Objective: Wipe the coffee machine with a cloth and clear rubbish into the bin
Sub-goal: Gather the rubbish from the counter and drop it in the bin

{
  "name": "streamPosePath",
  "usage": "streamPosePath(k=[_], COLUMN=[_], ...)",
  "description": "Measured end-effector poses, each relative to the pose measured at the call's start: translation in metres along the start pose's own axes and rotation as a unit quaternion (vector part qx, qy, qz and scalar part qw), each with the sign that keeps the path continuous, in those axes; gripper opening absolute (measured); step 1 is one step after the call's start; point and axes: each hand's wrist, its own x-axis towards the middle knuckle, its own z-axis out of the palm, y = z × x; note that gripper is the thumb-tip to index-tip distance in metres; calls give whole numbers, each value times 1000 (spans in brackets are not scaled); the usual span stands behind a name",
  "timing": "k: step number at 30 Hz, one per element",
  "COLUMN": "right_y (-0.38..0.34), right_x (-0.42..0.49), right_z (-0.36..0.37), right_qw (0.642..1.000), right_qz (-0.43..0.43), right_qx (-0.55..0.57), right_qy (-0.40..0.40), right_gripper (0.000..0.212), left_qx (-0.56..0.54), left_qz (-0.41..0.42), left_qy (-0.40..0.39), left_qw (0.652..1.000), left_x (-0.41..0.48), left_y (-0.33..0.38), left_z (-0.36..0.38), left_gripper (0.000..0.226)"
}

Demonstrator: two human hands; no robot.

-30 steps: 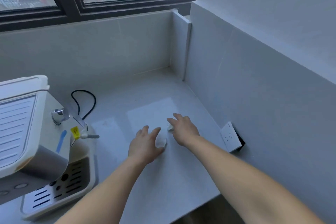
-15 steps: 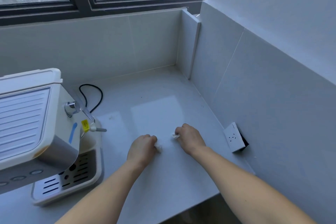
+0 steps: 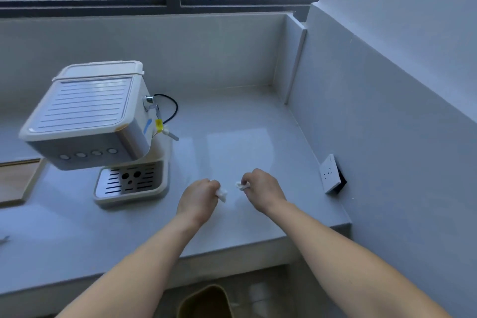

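Both hands pinching paper scraps, bin below.

I see my left hand (image 3: 200,195) and right hand (image 3: 260,188) each with fingers closed on a white scrap (image 3: 222,193) above the glossy worktop (image 3: 232,137); the bin (image 3: 206,302) sits straight down (nearer the left), the coffee machine (image 3: 98,121) well left, corner walls close.

Pale grey glossy stone table (image 3: 232,235), set in a corner. White wall socket plate (image 3: 330,173), hanging loose from the right wall. Wooden board (image 3: 15,183), far left. Dark-framed window (image 3: 170,0); parked cars beyond.
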Motion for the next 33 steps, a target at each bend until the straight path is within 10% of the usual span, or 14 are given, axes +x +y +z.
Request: streamPosePath(k=[16,33], right_y=[-85,-28], right_x=[-151,-206], right_z=[79,293], right_qw=[998,975], right_qz=[55,59], right_qx=[26,14], right_qy=[-8,-214], right_gripper=[22,15], left_qx=[-85,-112], left_qz=[60,-144], left_qy=[-16,-109], left_qw=[994,977], left_x=[-181,-270], left_y=[-67,-142], left_z=[25,208], left_gripper=[12,6])
